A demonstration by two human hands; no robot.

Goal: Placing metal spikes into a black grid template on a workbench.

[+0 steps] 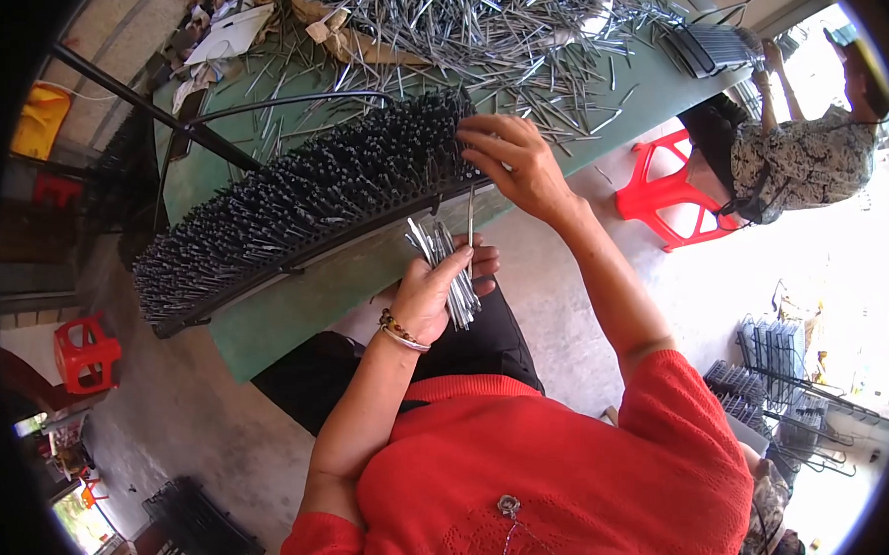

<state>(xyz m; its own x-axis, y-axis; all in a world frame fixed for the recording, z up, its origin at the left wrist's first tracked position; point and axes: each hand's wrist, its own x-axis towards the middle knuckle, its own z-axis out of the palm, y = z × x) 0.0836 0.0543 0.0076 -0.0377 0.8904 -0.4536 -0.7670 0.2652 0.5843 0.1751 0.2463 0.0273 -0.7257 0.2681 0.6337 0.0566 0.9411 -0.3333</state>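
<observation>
My left hand (432, 295), with a beaded bracelet and a bangle at the wrist, is closed round a bundle of thin silvery metal strips (457, 288). One strip (471, 217) stands apart from the bundle, pointing up toward my right hand. A long black rack (310, 187), densely set with dark upright pieces, lies slantwise across the table in front of me. At the rack's right end, my right hand (517, 164) bends its fingers against the last pieces; what lies between its fingertips is hidden.
Loose metal strips (445, 30) are heaped on the green table (273, 332), with brown paper (341, 40) among them. A person (802, 159) works at the right beside a red stool (672, 188). Wire racks (777, 376) stand on the right; another red stool (86, 352) is at left.
</observation>
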